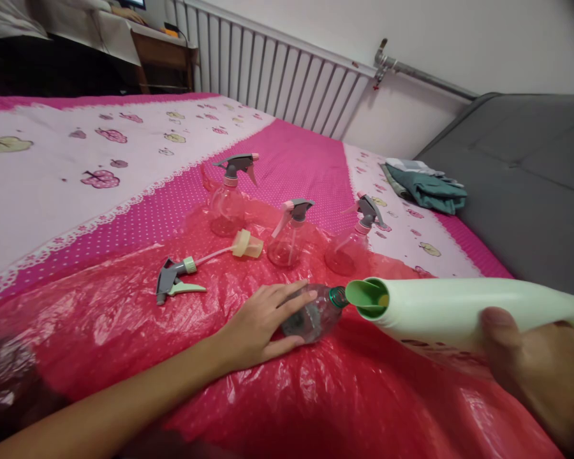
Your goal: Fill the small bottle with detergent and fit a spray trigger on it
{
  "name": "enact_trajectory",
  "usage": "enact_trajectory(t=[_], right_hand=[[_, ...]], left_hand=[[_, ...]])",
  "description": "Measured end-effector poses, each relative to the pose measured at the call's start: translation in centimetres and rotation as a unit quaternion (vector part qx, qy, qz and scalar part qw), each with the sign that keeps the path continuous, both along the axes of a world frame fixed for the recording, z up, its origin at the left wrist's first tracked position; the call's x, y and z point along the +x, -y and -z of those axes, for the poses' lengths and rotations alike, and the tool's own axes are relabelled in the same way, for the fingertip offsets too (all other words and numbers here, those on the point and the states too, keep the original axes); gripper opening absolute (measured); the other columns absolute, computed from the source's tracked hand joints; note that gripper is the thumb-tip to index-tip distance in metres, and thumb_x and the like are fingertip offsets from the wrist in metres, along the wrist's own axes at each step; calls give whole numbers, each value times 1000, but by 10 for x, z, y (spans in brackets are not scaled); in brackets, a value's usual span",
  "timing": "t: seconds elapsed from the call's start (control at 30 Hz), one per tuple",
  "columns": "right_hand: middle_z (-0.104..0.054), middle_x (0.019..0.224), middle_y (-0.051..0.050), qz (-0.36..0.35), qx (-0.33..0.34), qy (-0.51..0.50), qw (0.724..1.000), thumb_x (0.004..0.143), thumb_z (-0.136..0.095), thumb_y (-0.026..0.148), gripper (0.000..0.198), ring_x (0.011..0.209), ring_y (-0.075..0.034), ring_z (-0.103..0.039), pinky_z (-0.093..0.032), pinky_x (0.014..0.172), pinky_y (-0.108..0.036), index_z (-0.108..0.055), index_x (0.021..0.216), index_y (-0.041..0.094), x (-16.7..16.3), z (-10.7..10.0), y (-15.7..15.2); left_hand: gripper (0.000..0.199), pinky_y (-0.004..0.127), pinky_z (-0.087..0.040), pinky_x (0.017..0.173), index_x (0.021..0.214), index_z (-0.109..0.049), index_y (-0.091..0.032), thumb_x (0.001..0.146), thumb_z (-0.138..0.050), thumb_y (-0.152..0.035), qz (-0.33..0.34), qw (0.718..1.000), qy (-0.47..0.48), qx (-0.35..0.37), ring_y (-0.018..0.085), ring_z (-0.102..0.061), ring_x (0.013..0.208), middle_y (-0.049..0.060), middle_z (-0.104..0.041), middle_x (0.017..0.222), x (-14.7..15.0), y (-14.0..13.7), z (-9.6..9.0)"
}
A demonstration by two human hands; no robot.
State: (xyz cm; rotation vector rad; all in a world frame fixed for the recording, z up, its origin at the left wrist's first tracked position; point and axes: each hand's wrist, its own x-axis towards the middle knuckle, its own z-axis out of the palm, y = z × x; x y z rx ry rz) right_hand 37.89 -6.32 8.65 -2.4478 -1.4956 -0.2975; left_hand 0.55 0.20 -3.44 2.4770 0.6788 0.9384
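Note:
My left hand (258,322) is wrapped around a clear spray bottle (316,312) without its head, standing on red plastic sheeting (316,395). Its green-ringed neck (337,296) is uncovered. My right hand (540,370) grips a large pale green jug (459,309), tipped nearly flat. The jug's green spout (369,296) almost touches the bottle's neck. A loose grey and green trigger head (175,280) with a tube lies to the left.
Three pink-tinted spray bottles with grey triggers stand behind: one at the left (229,201), one in the middle (289,236), one at the right (356,242). Folded teal cloth (428,188) lies near a grey headboard (530,172). A white radiator (277,80) lines the wall.

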Motion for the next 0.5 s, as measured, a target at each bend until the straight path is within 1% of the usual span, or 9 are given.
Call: enact_trajectory(t=[0.07, 0.17, 0.27, 0.33, 0.43, 0.5], right_hand=[[-64, 81, -30, 10, 4, 10, 1000, 71, -20, 90, 89, 88, -54, -66, -50, 67, -55, -67, 83, 15, 2, -1, -1], [-66, 82, -29, -7, 18, 23, 1000, 71, -24, 87, 83, 96, -54, -67, -52, 72, -55, -68, 80, 17, 4, -2, -2], [-66, 80, -28, -18, 30, 43, 998, 73, -26, 84, 80, 95, -52, -68, -54, 73, -55, -69, 79, 18, 7, -2, -2], [-67, 81, -29, -18, 35, 56, 998, 72, -27, 84, 82, 93, -52, -68, -54, 72, -56, -70, 82, 16, 8, -1, -1], [-68, 88, -31, -20, 40, 68, 997, 72, -27, 84, 87, 97, -54, -68, -55, 75, -56, -72, 88, 12, 10, -1, 1], [-68, 88, -31, -18, 37, 67, 997, 73, -28, 83, 87, 100, -54, -68, -55, 77, -57, -73, 89, 10, 11, -2, 1]], left_hand=[[73, 54, -48, 116, 169, -25, -35, 106, -63, -40, -1, 1000, -1, -1, 36, -56, 144, 16, -50, 164, 0, 0, -1], [73, 54, -47, 117, 169, -24, -36, 106, -63, -40, -2, 1000, -6, -2, 36, -55, 144, 15, -49, 165, 0, 0, -2], [74, 55, -47, 117, 169, -24, -37, 106, -63, -41, -5, 1000, -7, -6, 36, -56, 143, 15, -49, 164, 0, 0, -1], [73, 56, -47, 117, 169, -25, -37, 107, -62, -42, -4, 1000, -8, -8, 36, -56, 143, 15, -49, 165, 0, 0, 0], [72, 56, -47, 116, 169, -25, -38, 107, -61, -43, -3, 1000, -11, -6, 36, -55, 143, 14, -48, 166, 0, -1, 1], [71, 56, -48, 116, 169, -25, -38, 108, -60, -44, -3, 1000, -13, -3, 36, -55, 143, 15, -49, 165, 0, -1, 1]])
